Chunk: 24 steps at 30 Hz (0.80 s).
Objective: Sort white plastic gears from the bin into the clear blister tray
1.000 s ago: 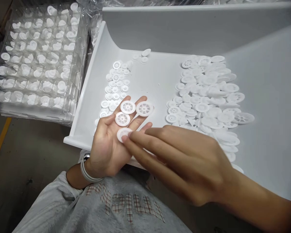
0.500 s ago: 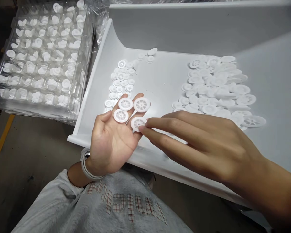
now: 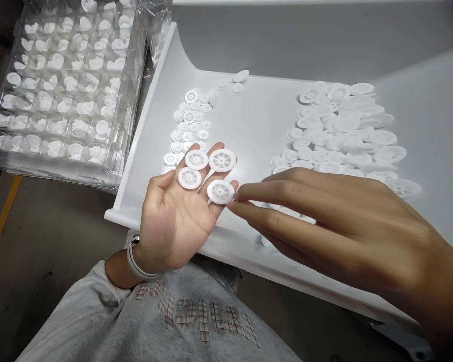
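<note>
My left hand (image 3: 179, 221) is palm up with its fingers spread. Several white spoked plastic wheels lie flat on it: one wheel (image 3: 197, 160) and a second wheel (image 3: 189, 178) towards the index side, and a larger wheel (image 3: 222, 160) across the middle fingertips. Another large wheel (image 3: 221, 192) rests near the little finger. At that wheel's right edge, the fingertips of my right hand (image 3: 324, 226) are drawn together and appear to pinch its rim. The right thumb is hidden beneath the other fingers.
A white tray (image 3: 256, 173) spans the work area. Small wheels (image 3: 186, 127) lie in its left part; a heap of larger wheels (image 3: 347, 123) fills the right, partly covered by my right hand. Stacked clear blister trays (image 3: 134, 108) with white parts stand at the left.
The right hand has moved the large wheel from the palm up and right to the little finger's side. Now the right fingertips sit farther out at its edge. The view has shifted slightly.
</note>
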### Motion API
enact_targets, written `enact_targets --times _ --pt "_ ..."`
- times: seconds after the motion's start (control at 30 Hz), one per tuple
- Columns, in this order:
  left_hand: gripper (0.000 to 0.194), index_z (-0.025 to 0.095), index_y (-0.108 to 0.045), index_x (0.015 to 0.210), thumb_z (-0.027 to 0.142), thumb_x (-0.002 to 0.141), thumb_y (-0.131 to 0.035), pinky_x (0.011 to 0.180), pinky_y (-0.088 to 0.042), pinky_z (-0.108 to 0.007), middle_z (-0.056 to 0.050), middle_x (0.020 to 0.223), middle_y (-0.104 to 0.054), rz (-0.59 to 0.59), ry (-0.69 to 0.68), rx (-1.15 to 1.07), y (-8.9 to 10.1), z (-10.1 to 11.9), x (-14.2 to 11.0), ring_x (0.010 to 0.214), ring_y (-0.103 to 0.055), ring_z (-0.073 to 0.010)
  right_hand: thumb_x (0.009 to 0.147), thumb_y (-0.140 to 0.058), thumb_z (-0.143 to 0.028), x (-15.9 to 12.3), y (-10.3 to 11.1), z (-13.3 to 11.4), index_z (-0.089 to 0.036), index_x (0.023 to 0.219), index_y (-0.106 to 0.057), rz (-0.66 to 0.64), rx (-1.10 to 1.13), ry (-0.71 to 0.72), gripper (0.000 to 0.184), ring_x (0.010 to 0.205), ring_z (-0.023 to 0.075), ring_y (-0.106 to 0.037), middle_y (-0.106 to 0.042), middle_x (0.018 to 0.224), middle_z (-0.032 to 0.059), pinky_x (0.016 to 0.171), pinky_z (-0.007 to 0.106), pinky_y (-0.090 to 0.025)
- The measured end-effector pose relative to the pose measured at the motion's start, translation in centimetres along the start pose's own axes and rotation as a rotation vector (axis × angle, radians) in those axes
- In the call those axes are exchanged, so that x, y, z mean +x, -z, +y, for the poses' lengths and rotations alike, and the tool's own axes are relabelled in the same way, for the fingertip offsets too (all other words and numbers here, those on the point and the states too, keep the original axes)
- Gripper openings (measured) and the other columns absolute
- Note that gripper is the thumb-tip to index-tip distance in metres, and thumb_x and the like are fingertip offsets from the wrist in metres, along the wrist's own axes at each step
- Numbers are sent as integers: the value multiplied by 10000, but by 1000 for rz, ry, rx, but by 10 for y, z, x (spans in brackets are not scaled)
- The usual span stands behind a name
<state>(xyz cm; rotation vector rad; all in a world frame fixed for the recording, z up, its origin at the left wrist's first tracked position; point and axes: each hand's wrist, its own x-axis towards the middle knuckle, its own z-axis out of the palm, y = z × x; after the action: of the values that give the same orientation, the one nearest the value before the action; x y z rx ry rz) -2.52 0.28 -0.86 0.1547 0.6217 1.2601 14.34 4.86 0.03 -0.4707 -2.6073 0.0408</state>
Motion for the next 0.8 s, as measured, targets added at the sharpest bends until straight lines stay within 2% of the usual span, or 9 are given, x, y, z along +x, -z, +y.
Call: enact_targets --times 0.1,0.2,0.37,0.53,0.8 --pt "513 266 -381 1363 388 921 -151 1107 -462 -471 14 1466 -489 -29 -5 91 4 -1 2 1439 -380 -237 991 -374 -146 -1 3 -2 -181 973 -555 -9 22 -23 185 739 149 -504 -649 956 56 609 332 -352" --pt "570 251 -317 1402 397 900 -91 1048 -507 -485 -7 1504 -444 -53 -11 211 8 -2 5 1431 -390 -240 961 -463 -143 -2 9 -3 -184 969 -557 -28 29 -58 103 759 140 -513 -635 959 55 628 324 -367" --pt "604 211 -235 1455 398 908 -60 989 -534 -522 -35 1558 -361 -122 -64 388 17 -3 6 1428 -392 -251 907 -557 -151 -6 15 4 -200 890 -520 -8 93 -58 64 756 147 -508 -645 943 83 577 336 -343" --pt "573 222 -225 1457 398 928 -94 1102 -478 -443 7 1556 -359 -199 -39 309 20 -2 4 1429 -380 -182 880 -579 -147 -8 13 10 -180 868 -532 46 143 -79 59 787 163 -550 -639 906 119 587 349 -387" --pt "526 232 -223 1433 411 939 -195 1149 -435 -359 14 1547 -378 -145 21 180 14 -2 2 1414 -393 -151 858 -605 -149 -8 11 13 -176 879 -532 52 105 -28 81 753 167 -548 -649 835 126 542 334 -393"
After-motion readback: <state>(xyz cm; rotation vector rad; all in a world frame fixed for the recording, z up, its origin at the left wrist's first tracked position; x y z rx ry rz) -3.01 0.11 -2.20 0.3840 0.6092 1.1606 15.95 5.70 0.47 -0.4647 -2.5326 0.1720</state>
